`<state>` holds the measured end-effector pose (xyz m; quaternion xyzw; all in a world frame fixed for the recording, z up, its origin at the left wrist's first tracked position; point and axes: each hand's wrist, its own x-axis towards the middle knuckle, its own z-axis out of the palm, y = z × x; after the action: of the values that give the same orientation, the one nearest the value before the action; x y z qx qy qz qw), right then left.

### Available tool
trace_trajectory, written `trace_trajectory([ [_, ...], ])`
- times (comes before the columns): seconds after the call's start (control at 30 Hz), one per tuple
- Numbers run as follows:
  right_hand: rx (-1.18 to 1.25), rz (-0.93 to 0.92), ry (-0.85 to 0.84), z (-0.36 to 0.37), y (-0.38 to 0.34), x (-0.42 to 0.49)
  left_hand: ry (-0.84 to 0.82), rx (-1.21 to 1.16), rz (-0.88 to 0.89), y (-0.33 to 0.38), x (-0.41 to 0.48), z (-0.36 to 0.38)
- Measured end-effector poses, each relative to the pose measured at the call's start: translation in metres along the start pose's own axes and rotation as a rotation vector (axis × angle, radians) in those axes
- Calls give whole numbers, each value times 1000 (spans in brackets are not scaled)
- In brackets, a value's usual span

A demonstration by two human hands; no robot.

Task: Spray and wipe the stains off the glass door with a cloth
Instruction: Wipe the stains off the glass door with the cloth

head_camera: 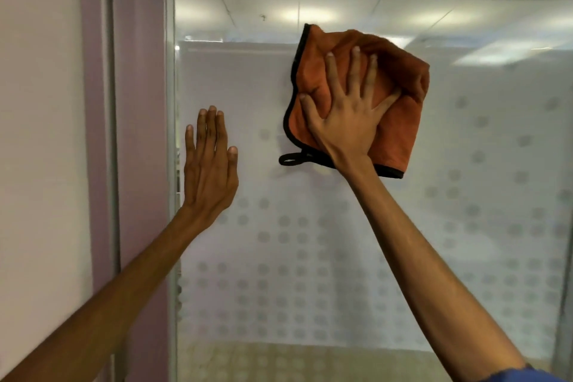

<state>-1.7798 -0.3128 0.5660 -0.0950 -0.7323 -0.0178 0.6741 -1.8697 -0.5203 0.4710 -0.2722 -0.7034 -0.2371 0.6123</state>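
Observation:
The glass door [310,226] fills the middle and right of the view; a frosted film with rows of grey dots covers it. An orange cloth [400,130] with black edging and a black hanging loop lies bunched against the glass at upper centre. My right hand [350,108] presses flat on the cloth with its fingers spread. My left hand [210,167] rests flat on the glass near the door's left edge, fingers together and pointing up, holding nothing. A small dark speck [263,17] shows on the clear glass above the film. No spray bottle is in view.
A mauve door frame [136,133] runs top to bottom left of the glass, with a white wall [37,133] beyond it. Ceiling lights and tiles reflect in the clear upper strip of glass. A tan floor shows through the bottom.

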Motion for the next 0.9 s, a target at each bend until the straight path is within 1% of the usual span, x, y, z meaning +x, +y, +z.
trace_trajectory([
  [0.17, 18, -51, -10, 15, -57, 3, -8, 7, -2, -35, -11, -9],
  [0.27, 20, -86, -35, 19, -80, 5, -4, 2, 13, -45, -17, -11],
  [0.37, 36, -116, -37, 23, -96, 3, 13, -21, -12, -55, -22, -13],
  [0.5, 21, -208, -41, 30, -101, -16, 19, -52, -10, -64, -34, -13],
  [0.6, 31, -272, -33, 36, -103, -50, 23, -78, 1, -70, -43, -13],
  [0.77, 53, -270, -55, 40, -101, -107, 10, -124, -1, -76, -54, -13],
  [0.9, 26, -282, -89, 39, -92, -145, -8, -99, -18, -75, -60, -14],
])
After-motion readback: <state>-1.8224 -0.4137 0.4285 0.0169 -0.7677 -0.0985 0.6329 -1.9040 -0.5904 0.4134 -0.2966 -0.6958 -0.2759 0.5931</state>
